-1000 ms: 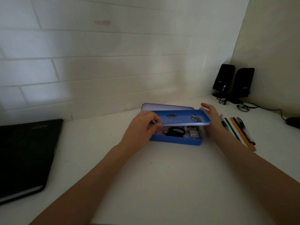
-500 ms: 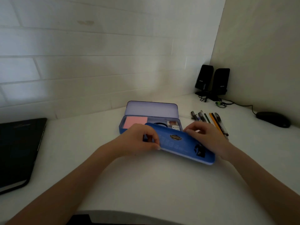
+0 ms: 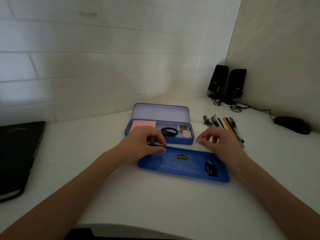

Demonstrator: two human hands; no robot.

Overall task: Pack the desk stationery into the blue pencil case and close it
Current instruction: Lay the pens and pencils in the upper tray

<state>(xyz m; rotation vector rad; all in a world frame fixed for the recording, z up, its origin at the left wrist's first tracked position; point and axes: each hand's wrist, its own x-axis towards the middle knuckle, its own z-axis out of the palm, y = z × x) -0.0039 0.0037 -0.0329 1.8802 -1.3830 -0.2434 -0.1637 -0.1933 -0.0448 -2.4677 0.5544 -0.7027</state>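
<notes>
Packing has not begun: the case (image 3: 159,133) lies open, its tray (image 3: 183,166) on the desk just in front. Left hand (image 3: 142,146) pinches the tray's far-left rim; right hand (image 3: 220,142), blurred, seems loosely spread, holding nothing. Next, 6 or so pens (image 3: 223,126), just beyond its fingers, need gathering.

White brick wall (image 3: 103,66), plain beige side wall (image 3: 280,49), white desk (image 3: 155,205), dim light

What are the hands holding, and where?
The left hand pinches the far left edge of the blue tray, which lies on the desk. The right hand hovers open above the tray, holding nothing.
</notes>
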